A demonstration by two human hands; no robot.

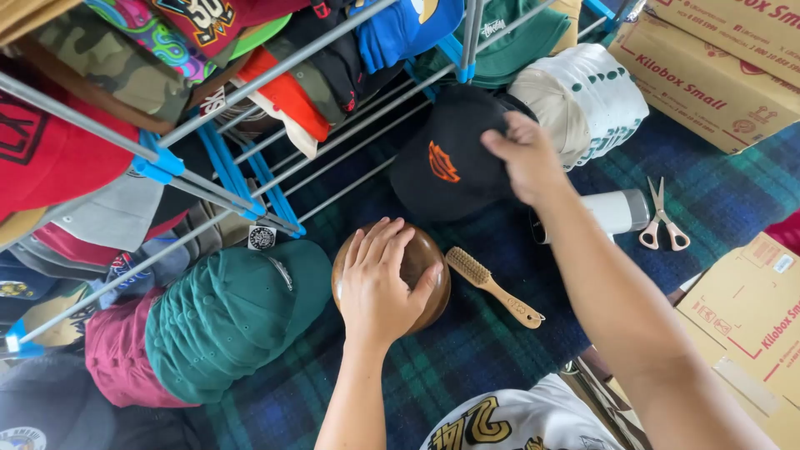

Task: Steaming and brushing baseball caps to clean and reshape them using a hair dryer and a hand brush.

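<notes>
The left hand point(379, 283) lies palm down on the wooden dome form point(392, 279). Its fingers point(379, 242) are extended and held close together over the crown of the dome; the thumb is spread to the right and wraps the dome's right edge. The dome is brown, glossy and rounded, and it rests on the blue and green plaid cloth point(467, 350).

The right hand point(523, 158) reaches forward to the black cap point(454, 158). Its fingers point(500, 137) are curled and bunched on the cap's upper right side, gripping the fabric; whether the thumb pinches from beneath cannot be told. The cap carries an orange emblem on its front and sits on the cloth just beyond the dome.

Just right of the dome lies a wooden brush point(492, 286), bristles up, handle pointing lower right. A white cylinder point(612, 211) lies behind the right forearm, with scissors point(662, 218) beside it. A stack of white caps point(587, 100) touches the black cap's right side. A stack of green caps point(233, 321) lies left of the dome. A metal rack point(250, 179) with blue joints holds many caps above. Cardboard boxes point(708, 75) stand at the right.
</notes>
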